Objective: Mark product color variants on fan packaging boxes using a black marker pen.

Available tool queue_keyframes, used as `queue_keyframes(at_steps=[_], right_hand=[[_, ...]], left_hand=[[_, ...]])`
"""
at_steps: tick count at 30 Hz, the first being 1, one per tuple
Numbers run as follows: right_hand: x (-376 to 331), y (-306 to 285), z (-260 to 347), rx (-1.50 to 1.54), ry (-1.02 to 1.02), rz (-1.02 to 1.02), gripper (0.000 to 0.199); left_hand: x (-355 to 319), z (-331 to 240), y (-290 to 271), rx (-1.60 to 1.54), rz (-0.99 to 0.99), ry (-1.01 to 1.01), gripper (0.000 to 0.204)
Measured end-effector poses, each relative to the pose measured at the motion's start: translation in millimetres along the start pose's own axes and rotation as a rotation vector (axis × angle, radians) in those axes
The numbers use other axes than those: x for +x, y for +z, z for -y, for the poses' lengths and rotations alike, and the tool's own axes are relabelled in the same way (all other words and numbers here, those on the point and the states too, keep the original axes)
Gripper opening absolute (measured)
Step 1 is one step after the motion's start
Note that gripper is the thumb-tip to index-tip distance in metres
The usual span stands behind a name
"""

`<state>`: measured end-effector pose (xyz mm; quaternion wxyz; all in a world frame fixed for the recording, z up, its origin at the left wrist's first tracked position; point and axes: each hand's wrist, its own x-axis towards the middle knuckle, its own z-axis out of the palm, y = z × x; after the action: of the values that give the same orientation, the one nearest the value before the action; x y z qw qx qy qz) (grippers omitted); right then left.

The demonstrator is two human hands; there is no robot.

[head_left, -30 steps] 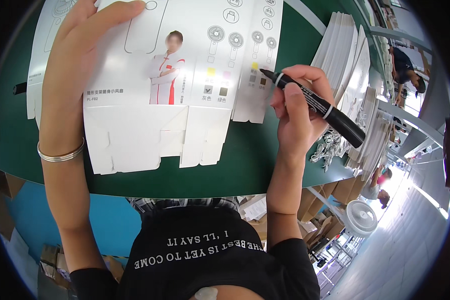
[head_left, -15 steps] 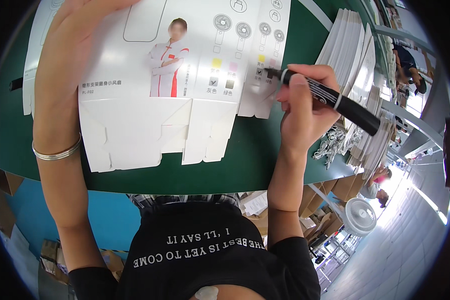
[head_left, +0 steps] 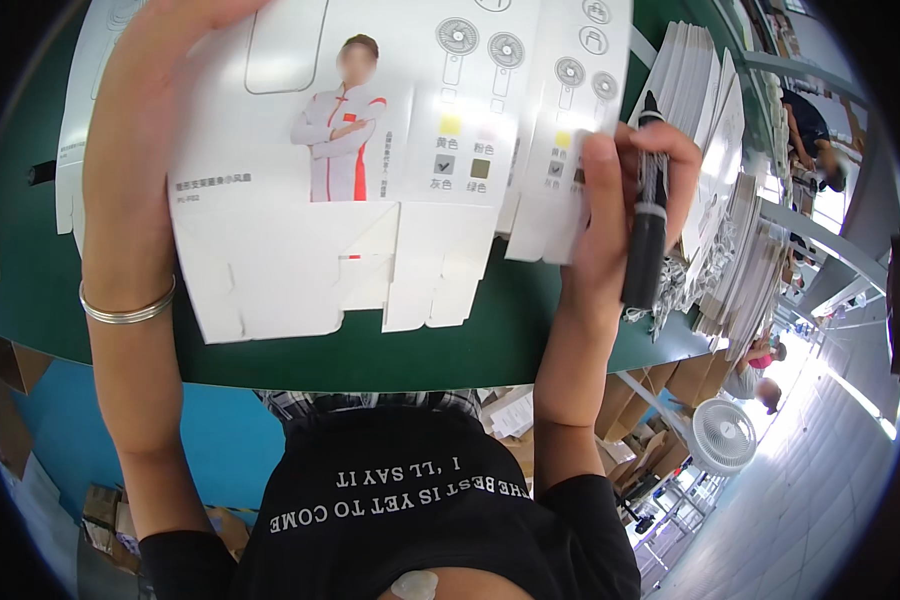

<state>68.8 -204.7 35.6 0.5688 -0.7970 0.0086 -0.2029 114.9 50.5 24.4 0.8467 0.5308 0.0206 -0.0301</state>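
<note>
A flattened white printed carton lies on the green table, showing fan drawings, a person's picture and small colour squares. The grey squares on its front and right-hand panels carry a check mark. My left hand rests along the carton's left side; its fingers run past the upper edge and are hidden. In my right hand is an uncapped black marker pen, tucked between the fingers with its tip pointing away from me. The right thumb lies against the carton's right-hand panel, next to the colour squares.
Stacked flat white cartons stand at the right, with bundled white cables beside them. A black object lies at the far left of the green table. Beyond the table are brown boxes, a white fan and other people.
The marker tip has left the right-hand panel and swung upright. My right thumb has come onto that panel. The carton has shifted slightly right, and my left hand with it.
</note>
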Motion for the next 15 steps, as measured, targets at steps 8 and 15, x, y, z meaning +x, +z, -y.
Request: queue_keyframes(at_steps=[8,15], right_hand=[[-22,19,18,0.062,-0.075,0.152,0.019],[-2,5,8,0.143,0.02,0.114,0.032]], left_hand=[[0,2,-37,0.397,-0.019,0.145,0.042],[2,-8,12,0.134,0.012,0.073,0.052]])
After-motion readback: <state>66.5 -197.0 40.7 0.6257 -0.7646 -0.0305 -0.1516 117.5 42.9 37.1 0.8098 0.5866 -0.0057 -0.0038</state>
